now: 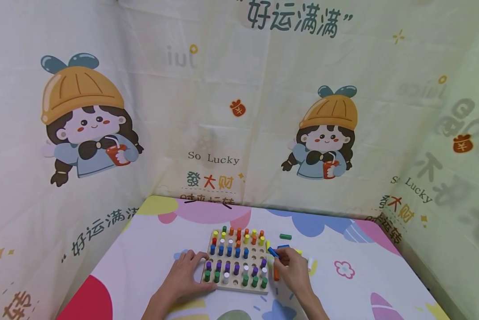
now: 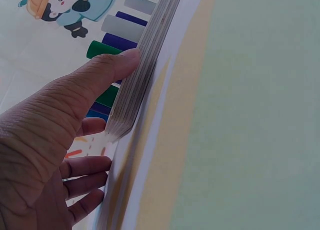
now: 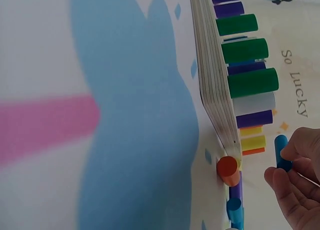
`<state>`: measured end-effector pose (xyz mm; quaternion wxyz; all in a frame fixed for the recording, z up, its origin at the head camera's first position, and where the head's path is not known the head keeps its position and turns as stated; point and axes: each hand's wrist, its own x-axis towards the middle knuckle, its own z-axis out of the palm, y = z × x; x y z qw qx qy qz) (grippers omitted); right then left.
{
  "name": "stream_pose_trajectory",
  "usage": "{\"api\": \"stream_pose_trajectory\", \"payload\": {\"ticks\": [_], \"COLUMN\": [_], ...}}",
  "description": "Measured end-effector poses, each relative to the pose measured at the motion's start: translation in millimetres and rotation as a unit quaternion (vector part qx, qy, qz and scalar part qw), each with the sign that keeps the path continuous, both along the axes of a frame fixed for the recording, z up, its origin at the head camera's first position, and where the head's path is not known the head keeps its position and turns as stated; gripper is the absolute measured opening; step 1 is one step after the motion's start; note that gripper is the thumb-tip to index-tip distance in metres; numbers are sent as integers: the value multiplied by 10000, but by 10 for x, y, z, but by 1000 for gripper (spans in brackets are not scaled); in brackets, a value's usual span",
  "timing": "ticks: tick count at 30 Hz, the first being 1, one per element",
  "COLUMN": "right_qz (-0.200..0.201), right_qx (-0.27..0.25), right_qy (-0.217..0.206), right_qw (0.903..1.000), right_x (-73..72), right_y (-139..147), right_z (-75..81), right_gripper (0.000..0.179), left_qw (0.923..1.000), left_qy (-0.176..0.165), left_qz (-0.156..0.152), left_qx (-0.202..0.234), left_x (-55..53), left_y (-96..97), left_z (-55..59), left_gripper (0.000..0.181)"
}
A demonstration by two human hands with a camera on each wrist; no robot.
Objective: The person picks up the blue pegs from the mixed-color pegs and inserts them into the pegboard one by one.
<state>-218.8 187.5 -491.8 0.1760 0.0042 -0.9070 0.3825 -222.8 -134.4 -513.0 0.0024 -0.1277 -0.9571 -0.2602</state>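
A wooden pegboard (image 1: pixel 239 288) stands on the table with rows of coloured pegs in it, green, purple, white, blue, yellow, orange and red. My left hand (image 1: pixel 182 276) grips its near left corner, the thumb (image 2: pixel 112 67) along the front edge and the index finger round the left side. The other left fingers lie bent below. To the right of the board, my right hand (image 1: pixel 294 271) pinches a blue peg (image 3: pixel 281 152) between thumb and fingertips, tilted, close beside the board's right edge. Bare holes show in the board's right-hand part and one in the front row.
Loose pegs lie right of the board, among them an orange peg (image 1: pixel 277 273), a white peg (image 1: pixel 310 264) and a green peg (image 1: pixel 285 236). My right hand partly hides this group. A patterned cloth (image 1: pixel 343 249) covers the table, and printed curtains (image 1: pixel 223 111) hang behind and at both sides.
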Motion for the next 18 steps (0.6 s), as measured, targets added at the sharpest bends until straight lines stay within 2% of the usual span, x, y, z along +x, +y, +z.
{"api": "stream_pose_trajectory", "payload": {"ticks": [13, 18], "right_qz": [174, 158], "right_qx": [-65, -23], "right_qy": [173, 40], "right_qw": [9997, 9999], "right_x": [-23, -35], "right_y": [-91, -115], "right_z": [11, 24], "right_gripper": [15, 14], "left_qw": [10000, 9999], "left_qy": [-24, 68], "left_qz": [-43, -75], "left_qx": [37, 36], "left_x": [11, 6], "left_y": [-6, -12], "left_z": [0, -15], "left_gripper": [79, 79]}}
